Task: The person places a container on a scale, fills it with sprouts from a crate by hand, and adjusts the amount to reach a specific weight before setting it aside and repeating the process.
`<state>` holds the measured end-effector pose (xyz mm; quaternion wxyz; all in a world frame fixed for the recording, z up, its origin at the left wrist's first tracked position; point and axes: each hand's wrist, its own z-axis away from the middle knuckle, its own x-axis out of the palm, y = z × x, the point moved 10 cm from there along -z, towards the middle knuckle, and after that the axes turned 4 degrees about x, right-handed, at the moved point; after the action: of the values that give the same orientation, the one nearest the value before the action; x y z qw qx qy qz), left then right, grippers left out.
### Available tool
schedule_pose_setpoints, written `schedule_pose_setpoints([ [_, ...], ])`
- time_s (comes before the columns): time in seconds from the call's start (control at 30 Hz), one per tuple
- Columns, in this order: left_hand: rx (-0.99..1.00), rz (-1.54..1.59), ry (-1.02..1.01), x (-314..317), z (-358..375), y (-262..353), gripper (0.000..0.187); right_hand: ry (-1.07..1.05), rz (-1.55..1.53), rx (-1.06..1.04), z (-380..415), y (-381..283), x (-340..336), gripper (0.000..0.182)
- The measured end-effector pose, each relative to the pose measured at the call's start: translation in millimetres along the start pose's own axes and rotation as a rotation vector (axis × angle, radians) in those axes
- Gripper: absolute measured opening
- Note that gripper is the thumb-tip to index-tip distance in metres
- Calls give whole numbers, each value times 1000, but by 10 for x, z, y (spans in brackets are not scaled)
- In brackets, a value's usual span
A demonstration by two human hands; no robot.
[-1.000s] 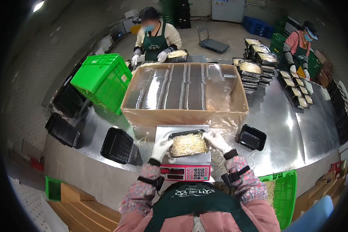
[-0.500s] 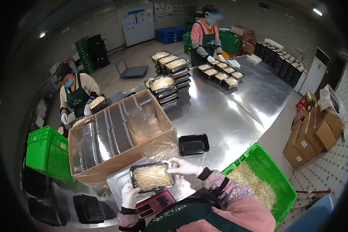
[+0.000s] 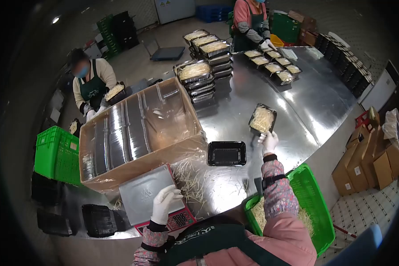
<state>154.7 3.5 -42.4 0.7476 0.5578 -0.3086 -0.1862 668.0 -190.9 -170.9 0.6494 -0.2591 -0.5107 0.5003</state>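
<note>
My right hand (image 3: 269,142), in a white glove, reaches out over the steel table and grips the near edge of a black tray (image 3: 262,119) filled with thin, pale, sprout-like strands. My left hand (image 3: 165,204), also gloved, hovers above the bare plate of a digital scale (image 3: 144,193) with its fingers loosely stretched and nothing in them. Between the scale and the filled tray, an empty black tray (image 3: 227,154) lies on the table. Loose strands (image 3: 189,181) are scattered beside the scale.
A large carton (image 3: 181,148) of stacked black trays stands at left. Filled trays are piled (image 3: 197,73) behind it. A green crate (image 3: 326,213) of strands sits by my right arm. Two co-workers (image 3: 93,84) handle trays across the table, near several filled trays (image 3: 275,66).
The filled tray has left the scale and moved forward and right in my right hand. My left hand has let go of it and stays over the scale. The view has shifted.
</note>
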Motion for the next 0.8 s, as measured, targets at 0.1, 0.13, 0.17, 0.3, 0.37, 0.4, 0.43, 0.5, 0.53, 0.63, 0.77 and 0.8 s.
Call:
schedule_pose_setpoints([
  [0.1, -31, -46, 68, -68, 80, -44, 31, -132, -234, 75, -773, 408, 44, 45],
  [0.13, -30, -63, 82, -83, 100, -50, 31, -152, -247, 96, -833, 463, 90, 46],
  [0.17, -39, -67, 92, -101, 118, -73, 31, -172, -262, 111, -890, 491, 144, 47],
  [0.3, -30, -67, 87, -133, 83, -149, 30, -161, -77, 164, -743, 578, 164, 53],
  [0.37, -31, -76, 60, -89, 24, -161, 30, -160, -69, 177, -369, 418, 149, 51],
  [0.4, -33, -88, 36, -39, -11, -160, 30, -140, -37, 185, -235, 358, 95, 44],
  [0.43, -35, -101, 8, 13, -43, -162, 30, -117, -6, 191, -116, 285, 35, 37],
  [0.5, -59, -137, -43, 95, -98, -208, 30, -83, -29, 143, 119, 11, -113, 39],
  [0.53, -69, -171, -76, 154, -167, -233, 30, -118, -43, 85, 245, -191, -142, 41],
  [0.63, -81, -161, -265, 520, -322, -358, 30, -96, -114, -71, 820, -826, -413, 45],
  [0.77, -120, -176, -593, 1249, -358, -605, 33, -15, -59, -302, 1797, -1560, -1151, 47],
  [0.8, -125, -152, -668, 1443, -306, -643, 33, 33, -61, -332, 2060, -1717, -1427, 46],
])
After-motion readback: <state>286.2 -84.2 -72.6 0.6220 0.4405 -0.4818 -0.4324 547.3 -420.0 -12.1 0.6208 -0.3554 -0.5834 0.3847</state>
